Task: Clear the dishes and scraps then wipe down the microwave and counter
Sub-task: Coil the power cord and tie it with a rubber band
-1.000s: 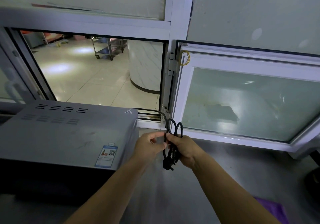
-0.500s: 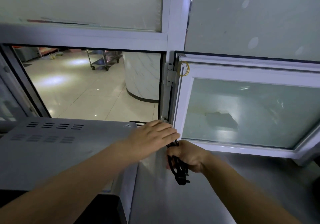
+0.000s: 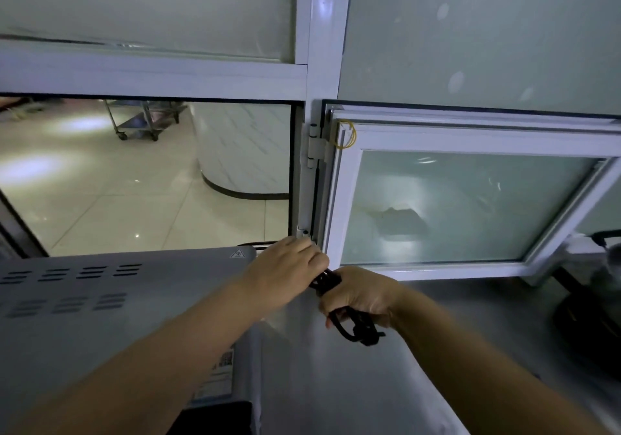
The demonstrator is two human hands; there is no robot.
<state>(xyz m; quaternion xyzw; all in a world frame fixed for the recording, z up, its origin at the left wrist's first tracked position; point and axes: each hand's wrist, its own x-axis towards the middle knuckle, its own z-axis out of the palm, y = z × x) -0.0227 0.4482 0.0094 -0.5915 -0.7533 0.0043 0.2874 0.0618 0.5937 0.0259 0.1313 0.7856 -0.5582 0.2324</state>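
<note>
The grey microwave (image 3: 100,307) fills the lower left, its vented top facing me. Its black power cord (image 3: 353,328) is bundled in loops with the plug hanging at the bottom. My right hand (image 3: 359,297) is closed around the bundle just right of the microwave's back corner. My left hand (image 3: 285,273) reaches over that corner, fingers curled down onto the top of the cord where it runs behind the microwave. The steel counter (image 3: 336,384) lies under both hands.
A white-framed window sash (image 3: 470,206) stands swung inward over the counter at right. An open hatch (image 3: 151,172) behind the microwave looks onto a tiled floor with a trolley. A dark pot-like object (image 3: 594,307) sits at the far right edge.
My left hand went from pinching the cord beside the right hand to reaching over the microwave's corner. The right hand lowered the bundle slightly. My view shifted closer and rightward.
</note>
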